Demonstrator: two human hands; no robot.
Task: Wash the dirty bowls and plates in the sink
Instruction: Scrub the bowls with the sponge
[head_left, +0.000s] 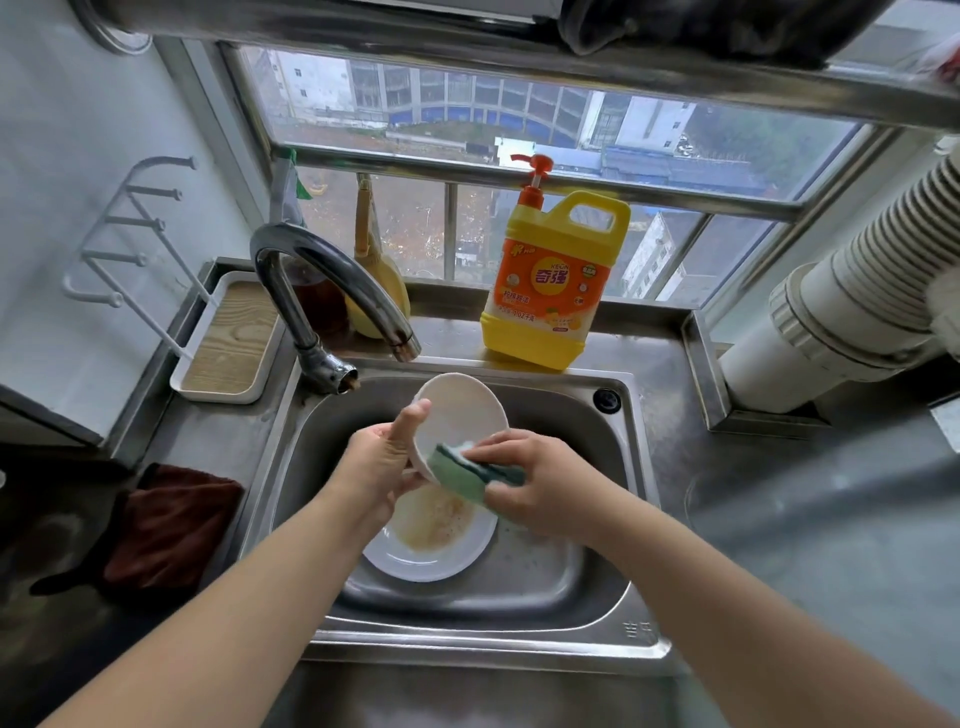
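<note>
The left hand gripped a small round white ceramic bowl by its rim, thumb lying up the near edge and fingers curled behind, tilting it on edge above the basin so the inside faced the right hand. That hand pinched a green sponge with a dark scouring face, fingers curled over its top, pressing it against the bowl's lower rim; the tilt seemingly let the sponge reach the inner wall and let runoff drip down. Directly beneath both hands, a wide white plate smeared with brownish food residue lay flat on the floor of the stainless steel sink, apparently waiting its turn. The curved metal tap stood at the back left, its spout over the basin, with no water visibly running. A yellow pump bottle of dish soap with an orange label stood on the ledge behind the sink, within reach, and a dark red cloth lay on the counter to the left.
</note>
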